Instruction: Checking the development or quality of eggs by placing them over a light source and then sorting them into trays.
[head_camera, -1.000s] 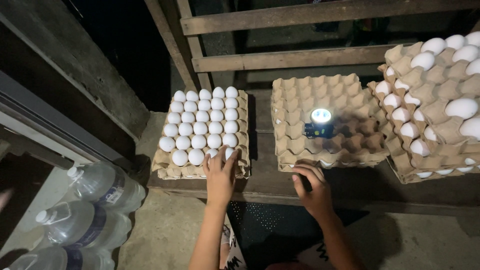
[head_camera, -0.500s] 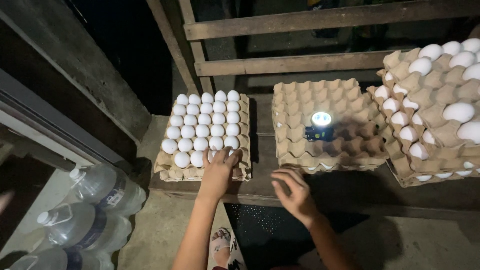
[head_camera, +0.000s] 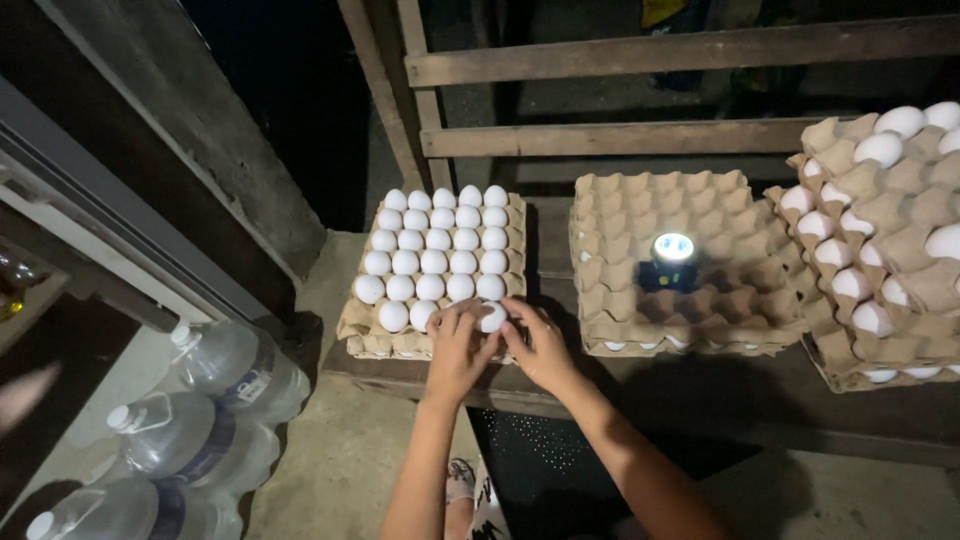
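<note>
Both hands meet at the tray's (head_camera: 352, 325) near edge: left hand (head_camera: 457, 350) and right hand (head_camera: 541, 345) cup one egg (head_camera: 492, 317) between curled fingers.

Our smooth matt white eggs (head_camera: 432, 262) in rough grey-brown pulp-paper tray (head_camera: 515, 215); weathered wooden rails (head_camera: 690, 48); glossy clear plastic bottles (head_camera: 235, 365).

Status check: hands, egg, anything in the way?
Left hand and right hand both on one white egg, front row of the full tray. Nothing blocking.
</note>
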